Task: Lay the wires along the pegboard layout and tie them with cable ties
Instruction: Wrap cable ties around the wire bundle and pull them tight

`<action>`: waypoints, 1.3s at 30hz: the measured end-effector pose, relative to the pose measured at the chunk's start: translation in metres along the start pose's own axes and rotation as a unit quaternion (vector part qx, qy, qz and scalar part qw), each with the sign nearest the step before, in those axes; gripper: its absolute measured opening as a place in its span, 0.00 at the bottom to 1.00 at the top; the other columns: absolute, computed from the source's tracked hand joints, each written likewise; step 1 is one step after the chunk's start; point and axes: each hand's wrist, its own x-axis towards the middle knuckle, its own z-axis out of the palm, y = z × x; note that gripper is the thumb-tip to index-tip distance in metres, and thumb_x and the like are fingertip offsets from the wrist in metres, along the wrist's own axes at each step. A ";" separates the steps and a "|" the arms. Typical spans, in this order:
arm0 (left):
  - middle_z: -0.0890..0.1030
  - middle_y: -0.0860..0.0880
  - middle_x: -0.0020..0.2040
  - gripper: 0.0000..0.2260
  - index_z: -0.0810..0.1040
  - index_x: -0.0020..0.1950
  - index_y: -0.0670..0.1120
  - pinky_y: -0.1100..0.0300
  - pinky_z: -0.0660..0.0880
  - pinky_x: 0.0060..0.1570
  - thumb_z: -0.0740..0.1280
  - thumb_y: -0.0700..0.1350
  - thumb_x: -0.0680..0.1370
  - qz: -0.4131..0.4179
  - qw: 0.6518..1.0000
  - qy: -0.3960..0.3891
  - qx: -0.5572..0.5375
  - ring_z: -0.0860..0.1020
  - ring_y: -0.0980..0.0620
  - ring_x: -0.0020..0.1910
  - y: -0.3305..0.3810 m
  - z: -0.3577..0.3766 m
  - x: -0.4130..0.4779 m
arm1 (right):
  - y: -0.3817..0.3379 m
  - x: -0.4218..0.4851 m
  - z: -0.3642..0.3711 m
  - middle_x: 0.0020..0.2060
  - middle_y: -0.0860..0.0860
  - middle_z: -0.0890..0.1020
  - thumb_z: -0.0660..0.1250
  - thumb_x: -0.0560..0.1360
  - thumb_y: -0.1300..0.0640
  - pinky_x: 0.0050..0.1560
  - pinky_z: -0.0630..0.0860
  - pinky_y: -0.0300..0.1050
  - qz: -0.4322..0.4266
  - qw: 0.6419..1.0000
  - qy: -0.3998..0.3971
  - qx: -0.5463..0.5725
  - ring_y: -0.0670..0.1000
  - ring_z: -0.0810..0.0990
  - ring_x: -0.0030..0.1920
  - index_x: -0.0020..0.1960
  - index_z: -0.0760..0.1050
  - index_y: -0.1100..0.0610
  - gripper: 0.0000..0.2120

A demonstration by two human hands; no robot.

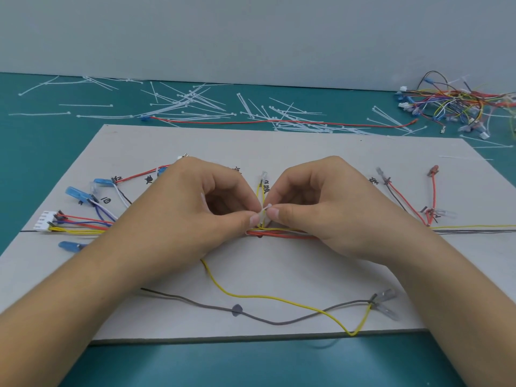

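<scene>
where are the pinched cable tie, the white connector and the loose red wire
cable tie (pixel 264 215), head view, its visible middle stretch
white connector (pixel 44 221), head view, middle of its housing
loose red wire (pixel 231 122), head view, about mid-length

One board (pixel 279 146) lies on the worktop (pixel 42 141). Over the board's middle, two hands, the left hand (pixel 195 208) and the right hand (pixel 329 202), pinch one cable tie (pixel 264 215). At the board's left are one white plug (pixel 46 220) and three plain blue terminals (pixel 76 192). Near its front edge lie one yellow wire (pixel 251 296), one grey wire (pixel 195 301) and two clear terminals (pixel 388 294). Beyond the board are one red wire (pixel 279 121), one wire heap (pixel 458 101) and loose ties (pixel 190 107) too many to count.
</scene>
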 end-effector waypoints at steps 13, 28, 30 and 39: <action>0.87 0.55 0.37 0.03 0.87 0.44 0.55 0.57 0.79 0.38 0.77 0.47 0.74 0.014 1.000 0.008 0.012 0.84 0.55 0.36 0.003 0.001 -0.001 | 0.001 0.001 0.001 0.33 0.55 0.84 0.75 0.75 0.59 0.34 0.71 0.44 -0.011 1.000 -0.024 -0.004 0.47 0.77 0.32 0.42 0.84 0.54 0.03; 0.86 0.56 0.37 0.08 0.84 0.47 0.58 0.63 0.80 0.39 0.77 0.50 0.69 0.007 0.999 0.028 -0.017 0.85 0.57 0.36 0.002 0.004 -0.001 | 0.001 0.000 0.003 0.33 0.55 0.85 0.79 0.71 0.55 0.34 0.72 0.45 -0.023 1.000 0.006 0.017 0.47 0.77 0.32 0.41 0.85 0.53 0.04; 0.87 0.55 0.37 0.08 0.84 0.47 0.57 0.65 0.80 0.38 0.77 0.49 0.69 0.003 1.000 0.024 -0.019 0.85 0.57 0.36 0.001 0.004 -0.001 | -0.001 0.000 0.002 0.34 0.56 0.85 0.76 0.72 0.55 0.34 0.74 0.50 -0.020 1.000 -0.003 0.018 0.51 0.78 0.33 0.42 0.86 0.53 0.02; 0.86 0.57 0.37 0.07 0.84 0.46 0.57 0.66 0.79 0.37 0.76 0.48 0.69 0.012 0.999 0.038 -0.005 0.85 0.58 0.36 0.003 0.006 0.000 | -0.002 0.001 0.003 0.31 0.56 0.84 0.78 0.72 0.60 0.32 0.70 0.39 -0.023 0.999 0.012 0.028 0.45 0.75 0.30 0.39 0.84 0.56 0.05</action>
